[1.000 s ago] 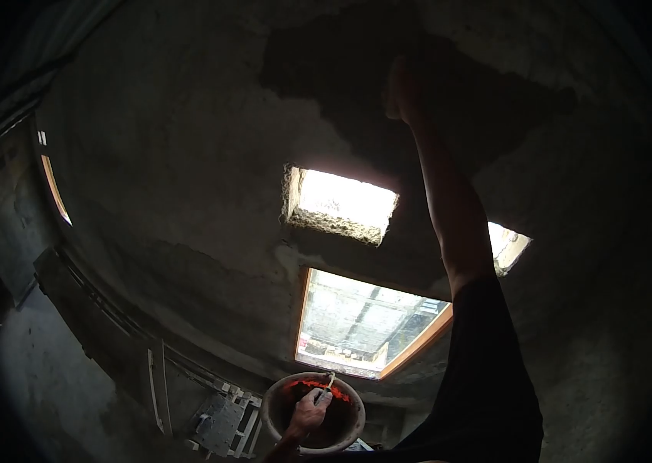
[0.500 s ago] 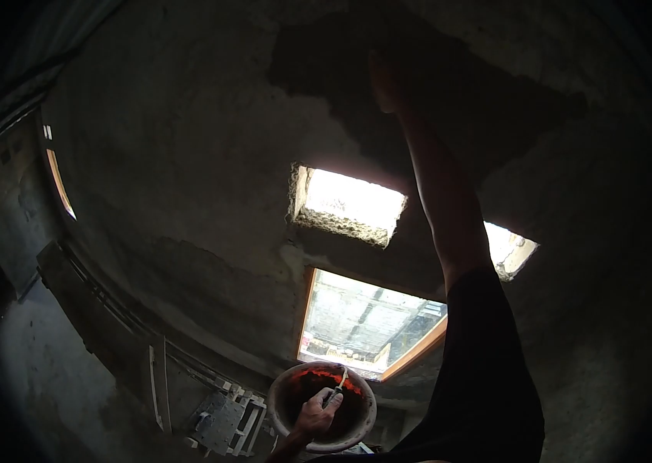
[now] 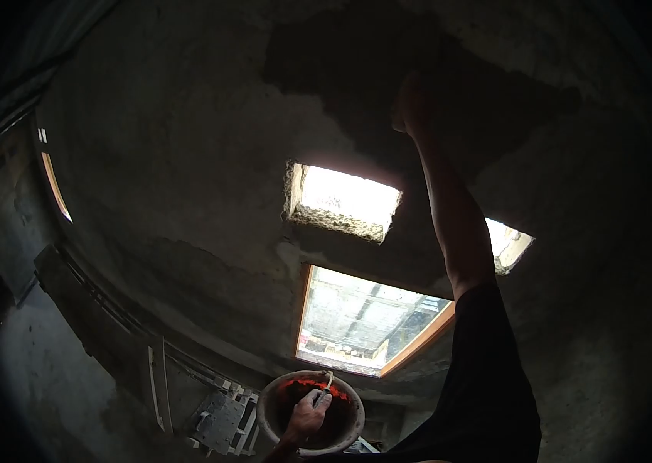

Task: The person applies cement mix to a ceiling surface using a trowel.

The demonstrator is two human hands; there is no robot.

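Nearest you, at the bottom of the view, your left hand is curled in a fist around the pale handle of a tool, the fingers wrapped tight and pressed together; the handle pokes up past the knuckles, and what sits at its working end is hidden in shadow; the hand and tool lie inside a round pan, whose far inner wall shows a red-orange patch; the pan's rim rings the hand on all sides; just left of the pan stands a pale frame of slats, too dim to make out further; your right arm, in a dark sleeve up to the elbow, runs from the lower right up and away from you; your right hand is at the top of that reach, up against the dark wet patch on the grey wall; it shows only as a silhouette, so you cannot tell how its fingers are set or whether it holds anything; between the two hands lie a wood-framed window just beyond the pan, then a rough bright opening above it; a smaller opening peeks out to the right of your forearm.
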